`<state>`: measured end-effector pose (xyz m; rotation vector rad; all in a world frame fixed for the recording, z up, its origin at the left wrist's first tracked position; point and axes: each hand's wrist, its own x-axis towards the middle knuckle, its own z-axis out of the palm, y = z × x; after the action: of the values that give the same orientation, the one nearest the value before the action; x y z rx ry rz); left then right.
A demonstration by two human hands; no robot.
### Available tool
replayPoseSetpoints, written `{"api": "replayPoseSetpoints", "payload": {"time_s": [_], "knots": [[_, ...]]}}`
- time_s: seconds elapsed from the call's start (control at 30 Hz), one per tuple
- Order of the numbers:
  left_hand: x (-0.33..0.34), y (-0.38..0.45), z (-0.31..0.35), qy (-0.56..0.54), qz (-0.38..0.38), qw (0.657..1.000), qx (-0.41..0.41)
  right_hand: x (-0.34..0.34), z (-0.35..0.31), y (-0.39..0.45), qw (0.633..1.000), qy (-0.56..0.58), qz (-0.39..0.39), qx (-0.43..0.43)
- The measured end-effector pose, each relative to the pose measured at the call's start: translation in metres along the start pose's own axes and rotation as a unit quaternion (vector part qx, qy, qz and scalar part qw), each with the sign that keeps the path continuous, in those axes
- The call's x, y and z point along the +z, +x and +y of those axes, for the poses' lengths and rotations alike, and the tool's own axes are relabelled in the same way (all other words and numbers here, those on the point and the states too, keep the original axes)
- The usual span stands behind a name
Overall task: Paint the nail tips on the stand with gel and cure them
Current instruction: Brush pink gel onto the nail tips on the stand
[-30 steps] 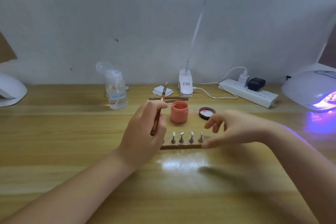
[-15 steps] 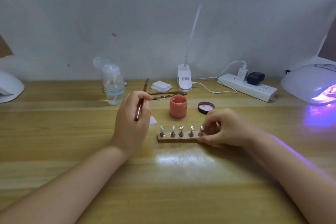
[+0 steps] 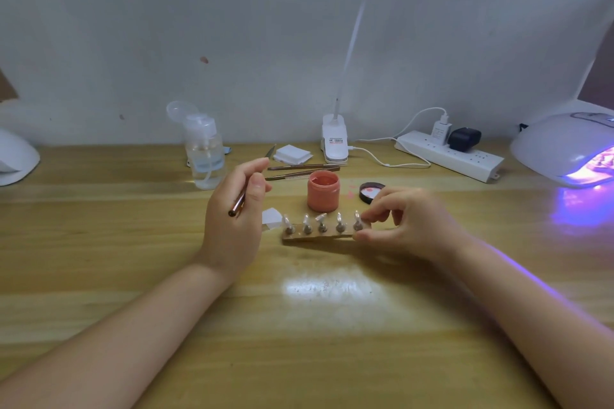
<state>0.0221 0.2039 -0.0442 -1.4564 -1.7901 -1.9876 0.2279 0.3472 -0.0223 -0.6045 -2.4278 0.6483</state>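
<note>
Now, across the wooden desk (image 3: 133,276), right hand (image 3: 408,222) curled at the stand (image 3: 319,236), pinching its right end, left hand (image 3: 232,209) gripping a brush (image 3: 237,204), five nail tips (image 3: 321,217) upright near the gel jar (image 3: 323,191).

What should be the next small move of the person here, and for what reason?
Probably bring the brush in the left hand to the open gel jar and load it. The right hand already pinches the right end of the stand, steadying it, the five nail tips look unpainted, and the brush points away from them.
</note>
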Motion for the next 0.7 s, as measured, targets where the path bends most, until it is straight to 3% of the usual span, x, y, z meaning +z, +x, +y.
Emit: {"api": "replayPoseSetpoints", "payload": {"time_s": [0.33,0.5,0.7], "knots": [[0.0,0.002,-0.004,-0.034,0.014,0.998,-0.052,0.016,-0.002,0.013,0.994,-0.054,-0.07,0.069],[0.002,0.003,-0.005,-0.037,0.011,0.998,-0.056,-0.006,0.006,0.035,0.983,0.062,0.045,0.166],[0.002,0.002,-0.006,-0.043,0.008,0.997,-0.056,0.016,0.007,0.056,0.984,-0.006,0.001,0.177]]}}
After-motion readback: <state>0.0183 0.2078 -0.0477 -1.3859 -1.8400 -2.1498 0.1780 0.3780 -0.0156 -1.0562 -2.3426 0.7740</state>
